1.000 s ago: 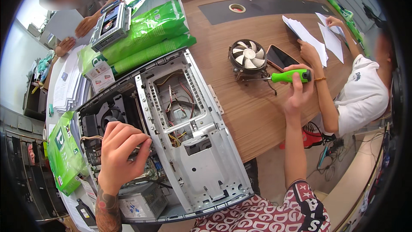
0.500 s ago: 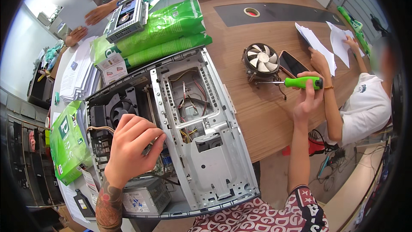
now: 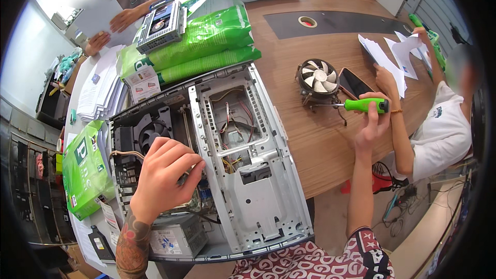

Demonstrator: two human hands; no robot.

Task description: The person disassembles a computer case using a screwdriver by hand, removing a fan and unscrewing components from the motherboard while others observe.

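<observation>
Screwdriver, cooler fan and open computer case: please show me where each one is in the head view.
screwdriver (image 3: 364,105): head view, on its green handle, held in the right hand (image 3: 373,124).
cooler fan (image 3: 318,77): head view, on the white blades.
open computer case (image 3: 258,196): head view, on the bare grey metal frame.

Bare tabletop (image 3: 310,144) lies open between computer case (image 3: 243,175) and cooler fan (image 3: 316,78).

**My two hands, this instant**

My left hand (image 3: 164,173) is knuckles-up, fingers curled downward and bunched together — the tattooed forearm rises from the lower edge. My right arm stretches far forward, bare and almost straight; the right hand (image 3: 373,119) is closed in a fist-like grip — thumb side up, wrist bent slightly inward.
</observation>
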